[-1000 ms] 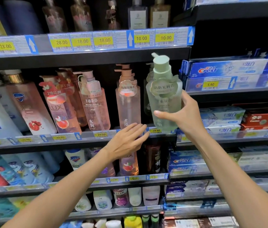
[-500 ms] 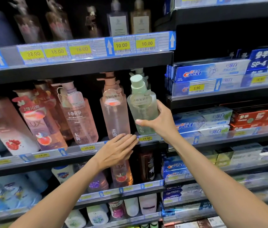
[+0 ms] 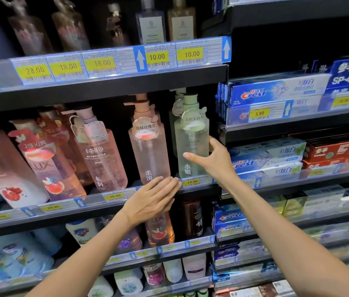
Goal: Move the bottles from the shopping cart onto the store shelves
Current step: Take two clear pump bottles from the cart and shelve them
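Right hand (image 3: 216,161): you hold the green bottle (image 3: 193,142) upright on the shelf (image 3: 105,199).
Left hand (image 3: 152,200): flat, fingers straight, holding nothing, just below the bottle.

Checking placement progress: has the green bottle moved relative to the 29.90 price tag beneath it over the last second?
Yes. The green bottle has come down toward the 29.90 tag; its base now sits at the shelf edge, the right hand holding it.

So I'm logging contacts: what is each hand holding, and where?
The right hand holds the green pump bottle round its lower body. The left hand holds nothing.
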`<state>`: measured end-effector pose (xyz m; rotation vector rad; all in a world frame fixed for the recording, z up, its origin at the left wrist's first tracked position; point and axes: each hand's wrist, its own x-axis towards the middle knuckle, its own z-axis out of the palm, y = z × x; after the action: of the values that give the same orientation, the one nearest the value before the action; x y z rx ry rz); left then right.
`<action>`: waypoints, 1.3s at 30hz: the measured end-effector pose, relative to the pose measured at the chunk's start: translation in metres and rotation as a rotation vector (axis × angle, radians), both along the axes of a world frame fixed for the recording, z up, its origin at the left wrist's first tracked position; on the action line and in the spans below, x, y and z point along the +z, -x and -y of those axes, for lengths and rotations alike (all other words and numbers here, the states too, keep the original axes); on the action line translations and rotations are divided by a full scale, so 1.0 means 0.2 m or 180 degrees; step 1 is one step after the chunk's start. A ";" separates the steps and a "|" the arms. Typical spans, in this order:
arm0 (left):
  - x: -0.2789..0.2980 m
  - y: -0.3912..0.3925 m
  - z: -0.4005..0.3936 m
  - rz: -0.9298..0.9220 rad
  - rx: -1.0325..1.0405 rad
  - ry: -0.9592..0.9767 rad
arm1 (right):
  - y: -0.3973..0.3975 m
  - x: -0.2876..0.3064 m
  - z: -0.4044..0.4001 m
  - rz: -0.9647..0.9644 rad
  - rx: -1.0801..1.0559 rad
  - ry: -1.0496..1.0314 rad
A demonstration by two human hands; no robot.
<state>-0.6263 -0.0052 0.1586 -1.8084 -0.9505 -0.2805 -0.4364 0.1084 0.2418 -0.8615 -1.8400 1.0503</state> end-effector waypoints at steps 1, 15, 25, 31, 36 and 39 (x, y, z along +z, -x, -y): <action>0.00 0.00 0.00 0.0007 -0.0008 0.0001 | -0.01 0.00 0.00 -0.0005 -0.0002 0.0009; 0.03 -0.03 0.01 0.0085 -0.0043 0.0030 | -0.04 0.01 0.03 -0.0163 0.0271 0.0077; 0.03 -0.04 0.02 0.0145 0.0022 0.0151 | -0.02 0.00 0.02 -0.0104 0.0289 0.0035; 0.04 -0.04 0.03 0.0283 0.0103 0.0310 | -0.02 0.01 0.02 0.0067 0.0365 0.0026; 0.11 -0.13 0.12 0.0749 0.0298 0.0677 | -0.05 0.01 0.14 0.0427 0.0090 -0.0087; 0.15 -0.23 0.21 0.1749 0.0261 0.0788 | -0.16 -0.06 0.30 0.0413 -0.0179 -0.0250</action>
<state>-0.5810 -0.0469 0.1876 -1.9488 -1.4915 -0.6540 -0.4041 0.0486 0.2298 -0.9478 -1.9396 0.8994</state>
